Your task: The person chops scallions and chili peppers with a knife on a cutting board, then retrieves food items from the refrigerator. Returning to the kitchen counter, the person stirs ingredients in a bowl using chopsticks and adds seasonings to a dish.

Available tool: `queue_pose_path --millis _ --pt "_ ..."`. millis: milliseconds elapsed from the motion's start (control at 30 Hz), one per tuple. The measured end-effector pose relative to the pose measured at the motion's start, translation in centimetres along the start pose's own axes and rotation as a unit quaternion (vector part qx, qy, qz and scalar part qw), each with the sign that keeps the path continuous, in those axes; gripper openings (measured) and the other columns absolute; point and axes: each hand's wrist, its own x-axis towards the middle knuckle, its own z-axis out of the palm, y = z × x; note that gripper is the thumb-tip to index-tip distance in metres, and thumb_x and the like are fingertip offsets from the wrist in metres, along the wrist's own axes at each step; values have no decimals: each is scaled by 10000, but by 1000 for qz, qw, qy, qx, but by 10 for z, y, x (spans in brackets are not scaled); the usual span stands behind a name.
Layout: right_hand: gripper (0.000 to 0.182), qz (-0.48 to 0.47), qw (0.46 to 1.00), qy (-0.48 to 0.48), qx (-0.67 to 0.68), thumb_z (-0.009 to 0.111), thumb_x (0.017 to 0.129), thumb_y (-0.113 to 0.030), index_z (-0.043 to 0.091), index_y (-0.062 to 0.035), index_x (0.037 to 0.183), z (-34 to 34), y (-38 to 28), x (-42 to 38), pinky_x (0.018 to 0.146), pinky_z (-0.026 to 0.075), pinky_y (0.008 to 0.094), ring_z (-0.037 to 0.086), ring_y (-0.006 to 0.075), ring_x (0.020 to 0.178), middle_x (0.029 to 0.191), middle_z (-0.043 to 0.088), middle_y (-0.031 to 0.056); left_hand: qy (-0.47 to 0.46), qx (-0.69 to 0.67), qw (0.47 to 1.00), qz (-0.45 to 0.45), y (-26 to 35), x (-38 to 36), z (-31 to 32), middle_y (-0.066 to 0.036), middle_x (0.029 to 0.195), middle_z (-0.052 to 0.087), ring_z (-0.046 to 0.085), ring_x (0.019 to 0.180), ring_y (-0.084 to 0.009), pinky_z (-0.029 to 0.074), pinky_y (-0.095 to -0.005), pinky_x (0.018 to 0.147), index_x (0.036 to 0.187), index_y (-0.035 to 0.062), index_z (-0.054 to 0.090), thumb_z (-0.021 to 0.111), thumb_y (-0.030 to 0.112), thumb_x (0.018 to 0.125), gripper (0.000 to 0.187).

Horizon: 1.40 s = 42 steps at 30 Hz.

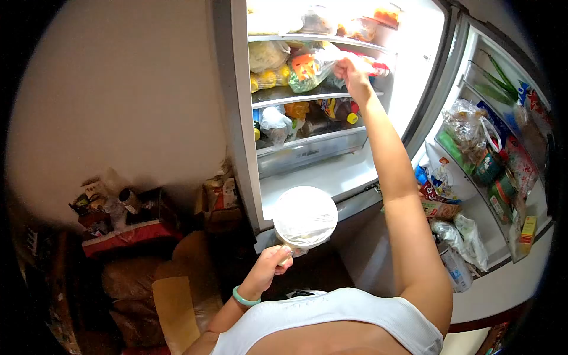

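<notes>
My left hand (pixel 269 271) is wrapped round the short handle of a round white pan (pixel 305 216), held level before the open fridge. Clear plastic film seems to cover its top, so what is inside cannot be made out. Up on the fridge's middle shelf, my right hand (pixel 353 71) pinches the end of a clear plastic bag (pixel 306 70) with orange and green showing on it. Beside that bag lie yellow round items (pixel 269 78) and a pale wrapped bundle (pixel 267 56). A red package (pixel 378 67) sits just behind my right hand.
The fridge door (pixel 435 142) stands open at the right, its racks full of bags, jars and green vegetables. Bagged food fills the shelf below, above a clear drawer (pixel 310 151). A red-edged box (pixel 130 236) and cardboard (pixel 173 310) lie on the floor at the left.
</notes>
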Motion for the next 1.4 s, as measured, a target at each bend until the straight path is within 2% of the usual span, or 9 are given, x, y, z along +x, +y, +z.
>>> queue_pose_path --millis 167,267,300,367,533,667,700,1033,1400 --pt "254 -43 919 -16 -391 590 859 -188 495 -63 659 -10 15 -11 515 344 238 407 82 522 575 420 -10 21 1 1000 -2 -2 0 -1 44 638 445 293 524 -28 227 -199 472 743 105 473 481 287 969 290" --pt "654 -166 756 81 -627 575 809 -612 655 36 851 47 -6 -25 729 492 416 636 343 751 717 640 196 23 2 1000 -1 -2 1 -3 43 640 447 294 528 -29 228 -197 472 749 99 483 481 303 969 300" --pt "786 99 753 29 -650 531 779 -713 661 50 911 64 -24 -37 792 488 443 639 384 822 775 653 238 23 3 1000 -3 -1 1 -2 43 640 447 294 528 -29 228 -197 472 749 99 483 481 303 969 300" --pt "724 63 731 8 -679 442 817 -719 588 -120 1195 57 -2 -28 786 501 459 639 389 871 878 662 227 31 18 999 7 1 1 0 43 641 451 296 526 -30 224 -199 468 758 92 494 477 319 969 310" --pt "364 -76 851 129 -504 526 868 -405 684 -105 1001 31 55 -3 793 489 461 629 407 863 888 669 209 26 8 1000 14 0 0 2 43 643 455 308 523 -28 230 -198 462 777 84 498 471 323 971 310" --pt "199 120 977 169 -43 482 852 -109 620 -62 718 28 49 -1 636 460 265 559 132 636 664 571 26 34 -3 999 13 1 0 5 43 636 451 309 522 -30 233 -198 462 777 83 494 465 313 973 303" --pt "186 134 979 155 -5 512 904 -224 609 -81 974 15 60 2 759 486 314 618 173 789 852 648 57 37 3 999 13 1 -2 5 44 633 449 308 520 -31 232 -198 462 774 85 492 463 311 973 303" --pt "439 -27 983 168 71 339 965 -379 578 -22 1055 -23 60 23 727 554 397 684 264 855 961 691 174 75 0 997 19 -7 -4 1 43 625 449 291 505 -25 219 -197 458 745 99 484 465 319 972 317" --pt "458 -67 942 109 311 466 638 -81 569 29 1071 -43 69 -5 968 458 427 591 314 1026 1074 628 160 85 1 996 28 -5 -7 2 42 629 444 287 513 -23 218 -200 464 764 95 487 465 295 975 292"
